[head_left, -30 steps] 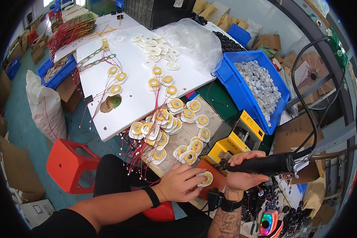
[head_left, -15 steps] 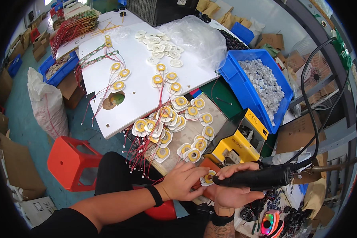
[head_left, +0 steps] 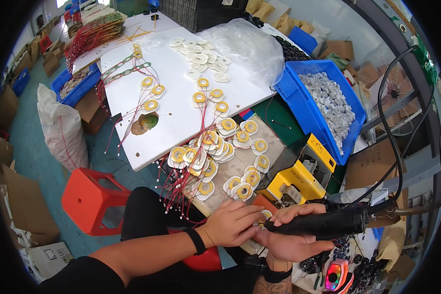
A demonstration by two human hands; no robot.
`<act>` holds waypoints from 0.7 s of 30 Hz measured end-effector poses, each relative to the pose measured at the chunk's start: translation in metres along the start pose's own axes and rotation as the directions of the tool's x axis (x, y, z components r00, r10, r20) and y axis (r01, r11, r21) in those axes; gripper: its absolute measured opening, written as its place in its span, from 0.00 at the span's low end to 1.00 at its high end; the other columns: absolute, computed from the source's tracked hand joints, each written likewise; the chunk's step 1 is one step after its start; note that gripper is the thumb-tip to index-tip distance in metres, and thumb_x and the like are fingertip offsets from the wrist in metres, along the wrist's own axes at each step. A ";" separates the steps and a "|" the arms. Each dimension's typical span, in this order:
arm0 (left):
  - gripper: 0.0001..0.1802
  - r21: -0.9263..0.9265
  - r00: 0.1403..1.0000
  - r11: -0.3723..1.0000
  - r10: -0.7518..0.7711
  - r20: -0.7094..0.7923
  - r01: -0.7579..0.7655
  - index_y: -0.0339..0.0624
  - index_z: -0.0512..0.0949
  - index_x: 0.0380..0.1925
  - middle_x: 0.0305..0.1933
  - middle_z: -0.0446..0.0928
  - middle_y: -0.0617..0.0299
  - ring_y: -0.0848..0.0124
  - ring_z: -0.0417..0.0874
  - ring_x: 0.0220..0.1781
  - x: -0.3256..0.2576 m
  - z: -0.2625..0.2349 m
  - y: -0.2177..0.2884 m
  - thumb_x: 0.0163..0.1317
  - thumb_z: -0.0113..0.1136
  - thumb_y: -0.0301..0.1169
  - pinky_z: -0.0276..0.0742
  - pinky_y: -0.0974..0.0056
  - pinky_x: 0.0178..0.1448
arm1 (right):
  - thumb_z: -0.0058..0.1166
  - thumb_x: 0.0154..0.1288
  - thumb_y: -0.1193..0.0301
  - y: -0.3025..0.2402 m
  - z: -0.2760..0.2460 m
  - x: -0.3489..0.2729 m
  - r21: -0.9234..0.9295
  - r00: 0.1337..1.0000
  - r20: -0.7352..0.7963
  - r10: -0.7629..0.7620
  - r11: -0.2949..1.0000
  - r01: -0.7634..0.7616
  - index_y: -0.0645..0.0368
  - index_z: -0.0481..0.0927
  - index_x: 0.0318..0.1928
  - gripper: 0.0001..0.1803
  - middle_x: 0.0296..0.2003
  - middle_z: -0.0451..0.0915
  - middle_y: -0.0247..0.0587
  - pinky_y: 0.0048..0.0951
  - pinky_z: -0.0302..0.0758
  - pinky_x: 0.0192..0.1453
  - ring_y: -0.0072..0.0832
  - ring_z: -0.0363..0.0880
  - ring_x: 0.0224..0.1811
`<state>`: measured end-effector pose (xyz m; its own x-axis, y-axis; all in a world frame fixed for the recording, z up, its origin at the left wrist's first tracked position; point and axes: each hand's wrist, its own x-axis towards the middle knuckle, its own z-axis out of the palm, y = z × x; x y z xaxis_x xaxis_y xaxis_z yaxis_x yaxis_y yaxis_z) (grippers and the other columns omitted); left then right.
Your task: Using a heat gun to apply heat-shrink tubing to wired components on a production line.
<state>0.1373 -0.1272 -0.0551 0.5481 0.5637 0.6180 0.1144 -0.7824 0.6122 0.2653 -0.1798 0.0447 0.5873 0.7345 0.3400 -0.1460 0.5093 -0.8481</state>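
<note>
My right hand (head_left: 291,245) is wrapped round a black corded electric screwdriver (head_left: 328,223), held nearly level, its tip pointing left. At that tip lies a white plastic piece with a yellow ring disc (head_left: 266,213), mostly covered by fingers. My left hand (head_left: 230,224) reaches in from the left, fingertips closed on this piece beside the tip. An orange-brown block (head_left: 262,203) shows just behind it. Beyond my left hand, several similar ring-disc pieces (head_left: 242,191) with red wires lie on a worn board (head_left: 225,183).
A yellow machine (head_left: 299,179) stands close beyond my right hand. Behind it is a blue bin (head_left: 291,98) of small clear parts. Plain white pieces (head_left: 199,59) and a plastic bag (head_left: 245,44) lie on the white table (head_left: 127,93). A red stool (head_left: 85,201) stands left.
The whole view has shifted slightly, so the table and bin sit a little farther right. My left fingers cover more of the ring-disc piece; the screwdriver remains at it.
</note>
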 end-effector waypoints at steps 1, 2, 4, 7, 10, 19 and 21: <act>0.22 0.002 1.000 1.000 -0.001 0.000 0.001 0.46 0.84 0.55 0.58 0.85 0.64 0.64 0.83 0.45 -0.001 -0.001 0.000 0.60 0.72 0.37 0.76 0.56 0.50 | 0.39 0.59 0.14 -0.001 0.001 -0.001 0.009 1.000 0.021 0.003 1.000 -0.003 0.62 0.66 0.47 0.56 0.29 0.76 0.47 0.35 0.79 0.36 0.34 0.77 0.26; 0.21 0.005 1.000 1.000 -0.005 -0.002 0.005 0.47 0.85 0.54 0.58 0.84 0.64 0.64 0.83 0.45 0.000 0.000 0.001 0.61 0.72 0.36 0.76 0.56 0.50 | 0.39 0.59 0.14 -0.001 0.002 -0.001 0.009 1.000 0.022 0.001 1.000 -0.002 0.62 0.66 0.47 0.56 0.29 0.76 0.47 0.35 0.79 0.36 0.34 0.77 0.26; 0.20 0.010 1.000 1.000 -0.009 -0.005 0.009 0.48 0.86 0.54 0.58 0.84 0.64 0.64 0.82 0.45 -0.001 0.000 0.001 0.61 0.71 0.36 0.76 0.55 0.50 | 0.40 0.58 0.14 -0.002 0.004 -0.001 0.012 1.000 0.018 0.013 1.000 -0.013 0.62 0.66 0.47 0.56 0.29 0.77 0.47 0.35 0.79 0.37 0.35 0.78 0.27; 0.18 0.005 1.000 1.000 -0.013 0.004 0.013 0.51 0.85 0.54 0.58 0.83 0.67 0.64 0.81 0.48 -0.002 0.003 0.000 0.64 0.70 0.36 0.74 0.57 0.51 | 0.40 0.58 0.13 -0.001 0.001 -0.003 0.012 1.000 0.022 0.014 1.000 -0.015 0.62 0.66 0.47 0.56 0.30 0.77 0.48 0.36 0.80 0.37 0.35 0.78 0.28; 0.18 0.013 1.000 1.000 -0.008 -0.009 0.008 0.50 0.85 0.54 0.58 0.83 0.67 0.64 0.81 0.47 -0.002 0.000 0.000 0.64 0.70 0.35 0.74 0.57 0.51 | 0.39 0.58 0.13 -0.001 0.005 -0.005 0.016 0.999 0.040 0.010 1.000 -0.010 0.62 0.66 0.47 0.57 0.30 0.78 0.48 0.36 0.81 0.38 0.35 0.79 0.28; 0.17 0.005 0.999 1.000 0.005 -0.039 -0.005 0.47 0.87 0.50 0.58 0.85 0.64 0.63 0.82 0.43 0.000 0.001 0.002 0.60 0.72 0.34 0.76 0.54 0.48 | 0.45 0.63 0.18 0.003 0.001 -0.007 -0.038 0.997 0.062 -0.056 0.998 0.058 0.60 0.66 0.48 0.51 0.29 0.76 0.48 0.37 0.77 0.36 0.37 0.76 0.26; 0.17 0.020 1.000 1.000 0.000 -0.029 0.001 0.48 0.87 0.51 0.57 0.85 0.65 0.63 0.82 0.43 0.000 0.000 0.002 0.61 0.72 0.34 0.76 0.55 0.48 | 0.42 0.60 0.16 0.001 0.000 -0.008 -0.038 0.998 0.048 -0.033 0.999 0.035 0.61 0.66 0.48 0.54 0.30 0.77 0.47 0.36 0.80 0.38 0.35 0.78 0.28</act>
<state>0.1375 -0.1291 -0.0540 0.5242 0.5712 0.6316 0.1312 -0.7870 0.6028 0.2609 -0.1851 0.0408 0.5527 0.7379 0.3874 -0.0946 0.5174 -0.8505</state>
